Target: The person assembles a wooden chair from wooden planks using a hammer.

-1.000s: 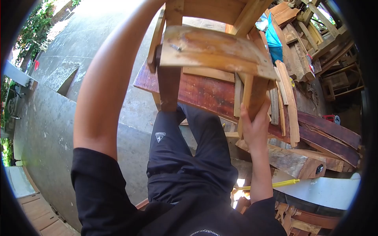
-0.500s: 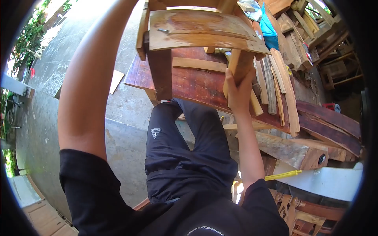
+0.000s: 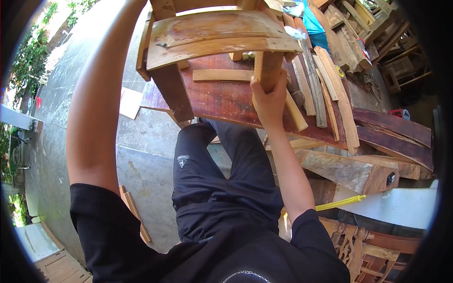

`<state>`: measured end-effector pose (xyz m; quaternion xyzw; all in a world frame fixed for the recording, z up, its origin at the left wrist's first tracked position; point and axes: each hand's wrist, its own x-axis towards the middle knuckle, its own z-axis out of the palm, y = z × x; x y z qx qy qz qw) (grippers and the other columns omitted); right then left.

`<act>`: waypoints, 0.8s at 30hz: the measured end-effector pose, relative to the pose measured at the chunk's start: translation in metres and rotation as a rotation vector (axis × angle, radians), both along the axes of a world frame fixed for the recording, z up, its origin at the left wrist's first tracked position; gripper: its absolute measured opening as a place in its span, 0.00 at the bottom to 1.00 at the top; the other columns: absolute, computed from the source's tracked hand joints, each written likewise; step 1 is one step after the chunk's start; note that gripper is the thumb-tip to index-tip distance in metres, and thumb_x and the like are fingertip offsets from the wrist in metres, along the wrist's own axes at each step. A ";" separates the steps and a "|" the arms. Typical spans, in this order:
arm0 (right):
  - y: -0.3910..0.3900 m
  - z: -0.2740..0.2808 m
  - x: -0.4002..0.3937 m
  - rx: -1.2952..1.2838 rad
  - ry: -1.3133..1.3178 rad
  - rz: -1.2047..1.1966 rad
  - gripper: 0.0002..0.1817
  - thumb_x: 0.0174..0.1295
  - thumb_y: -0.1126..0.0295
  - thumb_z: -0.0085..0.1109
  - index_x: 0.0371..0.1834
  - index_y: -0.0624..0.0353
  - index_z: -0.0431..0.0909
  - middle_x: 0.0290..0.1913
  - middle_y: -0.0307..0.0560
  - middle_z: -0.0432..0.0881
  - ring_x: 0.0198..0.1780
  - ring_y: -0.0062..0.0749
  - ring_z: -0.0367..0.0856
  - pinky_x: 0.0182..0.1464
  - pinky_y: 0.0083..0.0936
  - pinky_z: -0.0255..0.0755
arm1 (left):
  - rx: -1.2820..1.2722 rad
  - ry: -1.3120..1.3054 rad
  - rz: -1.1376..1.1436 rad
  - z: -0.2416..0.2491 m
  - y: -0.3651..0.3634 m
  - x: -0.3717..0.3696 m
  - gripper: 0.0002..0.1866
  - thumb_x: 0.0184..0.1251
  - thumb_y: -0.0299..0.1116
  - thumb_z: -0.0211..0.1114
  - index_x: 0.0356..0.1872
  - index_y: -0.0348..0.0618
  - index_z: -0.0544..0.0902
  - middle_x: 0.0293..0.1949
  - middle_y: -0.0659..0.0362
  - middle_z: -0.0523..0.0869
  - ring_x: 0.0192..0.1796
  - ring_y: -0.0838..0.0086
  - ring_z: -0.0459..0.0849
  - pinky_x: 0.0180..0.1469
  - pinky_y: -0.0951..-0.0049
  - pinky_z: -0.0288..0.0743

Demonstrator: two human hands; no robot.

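Note:
A wooden chair frame is held up at the top of the view, over the table. It has a curved, stained panel, side rails and downward legs. My right hand is wrapped round its right leg, with the thumb on the near side. The dark left leg hangs near the table's front edge, above my knees. My left arm reaches up past the top edge, so the left hand is out of sight. Behind the frame, a light wooden strip lies on the reddish-brown table.
Several long wooden strips lie at the table's right side. Beyond are stacked boards and a blue bag. Dark curved planks, a timber block and a yellow tube are on the right. Concrete floor extends left.
The chair frame has shifted left and tilted slightly, its left leg swinging outward at the top. My right hand has moved left with it, still gripping the leg.

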<state>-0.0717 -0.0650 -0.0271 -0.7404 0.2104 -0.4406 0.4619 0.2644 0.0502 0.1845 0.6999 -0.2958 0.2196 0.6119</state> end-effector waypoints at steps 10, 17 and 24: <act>-0.004 0.007 -0.007 0.081 -0.012 0.091 0.30 0.59 0.69 0.70 0.65 0.61 0.71 0.52 0.52 0.84 0.52 0.38 0.84 0.57 0.35 0.76 | -0.246 -0.060 -0.049 -0.040 0.109 -0.049 0.25 0.87 0.43 0.48 0.72 0.34 0.72 0.61 0.48 0.85 0.63 0.61 0.86 0.73 0.55 0.75; 0.008 0.016 -0.005 0.149 0.018 0.082 0.31 0.58 0.69 0.70 0.65 0.61 0.72 0.51 0.52 0.84 0.51 0.42 0.86 0.56 0.37 0.78 | -0.029 0.098 -0.013 -0.180 0.133 -0.219 0.32 0.76 0.42 0.66 0.73 0.34 0.69 0.64 0.48 0.77 0.65 0.61 0.78 0.71 0.58 0.70; 0.030 0.005 0.011 0.122 -0.072 0.040 0.34 0.54 0.68 0.72 0.66 0.61 0.72 0.54 0.56 0.84 0.55 0.50 0.86 0.59 0.42 0.77 | -0.037 0.207 0.016 -0.209 0.091 -0.203 0.32 0.73 0.37 0.75 0.68 0.33 0.68 0.52 0.51 0.82 0.53 0.68 0.81 0.58 0.67 0.76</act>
